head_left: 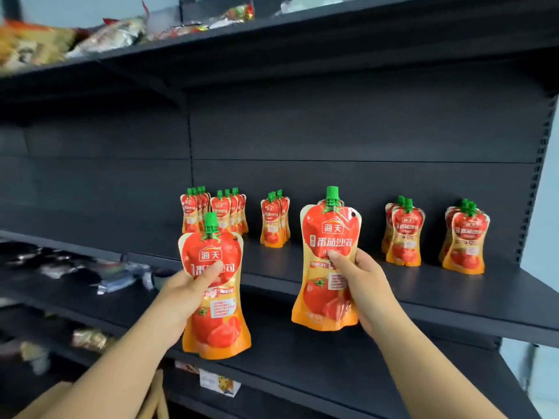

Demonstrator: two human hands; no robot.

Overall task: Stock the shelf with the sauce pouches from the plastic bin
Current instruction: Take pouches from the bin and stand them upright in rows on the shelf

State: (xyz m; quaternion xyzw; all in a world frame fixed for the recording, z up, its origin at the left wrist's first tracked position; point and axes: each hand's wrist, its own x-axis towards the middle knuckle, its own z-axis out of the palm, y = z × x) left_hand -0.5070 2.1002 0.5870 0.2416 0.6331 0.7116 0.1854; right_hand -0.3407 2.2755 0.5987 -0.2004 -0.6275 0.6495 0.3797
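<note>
Landmark: the shelf (pixel 438 285), a dark board at about chest height.
Done so far: stocked pouches (pixel 405 237) stand upright along the back of the shelf in five short rows, two close together at its left end, one near the middle and two towards its right end.
Open space: a gap at the back of the shelf between the middle row and the right-hand rows, and the front of the shelf is bare.
Left hand (pixel 181 294): clamped round the left pouch (pixel 216 313), thumb across its face, held upright below the shelf's front edge; a second pouch may sit behind it, I cannot tell.
Right hand (pixel 360 276): gripping the right pouch (pixel 328 237) by its side, upright, in front of the shelf and lined up with the gap.
Hands: well apart, each carrying its own load.
Plastic bin: not in view, so how many remain cannot be told.
Judgement: partly stocked; these two are not yet set down.
</note>
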